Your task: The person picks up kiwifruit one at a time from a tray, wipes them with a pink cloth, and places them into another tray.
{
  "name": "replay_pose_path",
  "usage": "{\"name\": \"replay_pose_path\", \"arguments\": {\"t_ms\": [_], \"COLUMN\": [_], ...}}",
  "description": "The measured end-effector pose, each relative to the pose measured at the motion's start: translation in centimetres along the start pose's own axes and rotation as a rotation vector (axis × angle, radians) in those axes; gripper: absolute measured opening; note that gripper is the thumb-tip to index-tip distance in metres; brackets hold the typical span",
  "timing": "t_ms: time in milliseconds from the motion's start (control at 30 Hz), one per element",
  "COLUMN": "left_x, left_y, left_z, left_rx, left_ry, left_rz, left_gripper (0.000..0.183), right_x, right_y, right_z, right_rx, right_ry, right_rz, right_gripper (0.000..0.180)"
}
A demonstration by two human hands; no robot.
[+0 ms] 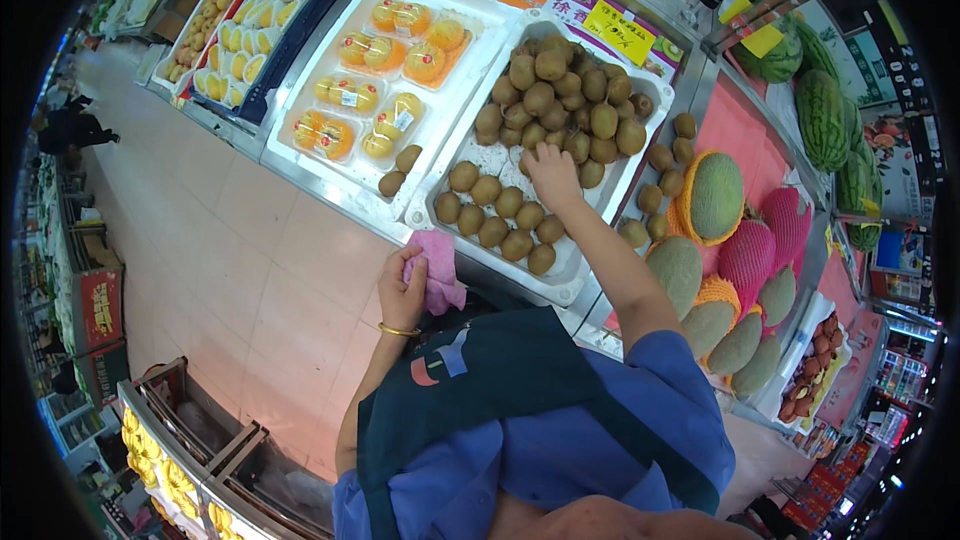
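A white foam box (585, 270) holds brown kiwifruit, heaped at its far end and set in neat rows at its near end. Between the heap and the rows, my right hand (553, 174) reaches in with its fingers on a kiwifruit at the heap's near edge; the fingertips are partly hidden. My left hand (405, 286), a gold bangle at its wrist, holds a folded pink cloth (435, 262) just outside the box's near left corner. Left of this box, a second foam tray (300, 105) bears packed yellow and orange fruit and loose kiwifruit (391, 183) at its corner.
Loose kiwifruit (649, 199) and netted melons (716, 195) lie right of the box, with watermelons (821, 120) beyond. A blue crate (296, 37) of wrapped yellow fruit stands far left. A metal-edged stand with bananas (176, 484) is at lower left. A person (75, 127) is in the aisle.
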State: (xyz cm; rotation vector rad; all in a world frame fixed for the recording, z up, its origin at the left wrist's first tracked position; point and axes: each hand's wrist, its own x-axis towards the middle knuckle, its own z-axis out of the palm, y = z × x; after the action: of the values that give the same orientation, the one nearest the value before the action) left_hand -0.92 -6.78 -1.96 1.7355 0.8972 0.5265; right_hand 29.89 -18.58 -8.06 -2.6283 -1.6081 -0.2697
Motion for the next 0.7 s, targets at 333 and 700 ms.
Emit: {"name": "replay_pose_path", "arguments": {"t_ms": [333,700], "left_x": [-0.2,2.5], "left_y": [-0.4,9.7], "left_z": [-0.7,1.6], "left_rx": [0.004,0.253], "left_ry": [0.061,0.049], "left_rz": [0.000,0.546], "left_gripper": [0.021,0.025], "right_x": [0.5,-3.4], "right_y": [0.7,-12.1], "right_z": [-0.6,-9.7], "right_rx": [0.284,2.403], "right_ry": [-0.040,-0.404], "right_rz": [0.045,0.650], "right_gripper": [0.025,0.041]}}
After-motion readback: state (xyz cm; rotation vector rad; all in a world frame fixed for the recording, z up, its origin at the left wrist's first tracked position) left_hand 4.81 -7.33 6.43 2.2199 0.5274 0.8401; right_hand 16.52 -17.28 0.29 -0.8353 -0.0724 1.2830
